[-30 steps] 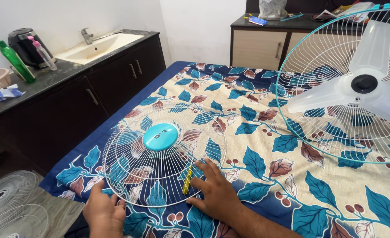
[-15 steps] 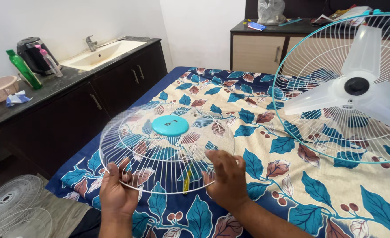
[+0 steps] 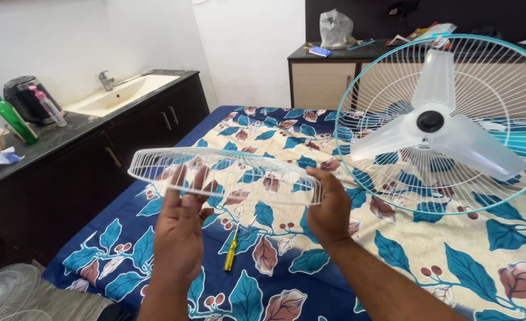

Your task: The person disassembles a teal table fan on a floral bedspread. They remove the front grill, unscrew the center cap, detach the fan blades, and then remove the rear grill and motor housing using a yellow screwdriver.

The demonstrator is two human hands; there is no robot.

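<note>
My left hand [image 3: 179,232] has its fingers [image 3: 182,181] curled up over the near-left rim of the white wire fan guard [image 3: 224,173], thumb side under, clamped on the wire. Right hand [image 3: 331,208] grips the guard's right rim, fingers [image 3: 321,178] wrapped over the edge, closed on it. Guard is held up off the bed, nearly flat, seen edge-on, w/ the rim tipped slightly toward me.

Everything else relative to the guard: below it, on the leaf-print bedsheet [image 3: 393,249], a yellow-handled screwdriver [image 3: 232,249] lies btwn my two wrists, not touching either. To the guard's right, well apart, stands the fan body w/ teal-rimmed rear guard [image 3: 358,178] and translucent three-blade propeller [image 3: 435,128], facing me, resting on the bed. Left of the guard, a dark counter w/ sink [image 3: 117,95], a green bottle [image 3: 10,116] and a black kettle [image 3: 25,98]. Behind the guard, far side, a cabinet [image 3: 316,83] w/ a plastic bag [image 3: 336,28] on top. Bottom left, below the guard, another wire guard [image 3: 4,291] lies on the floor.
</note>
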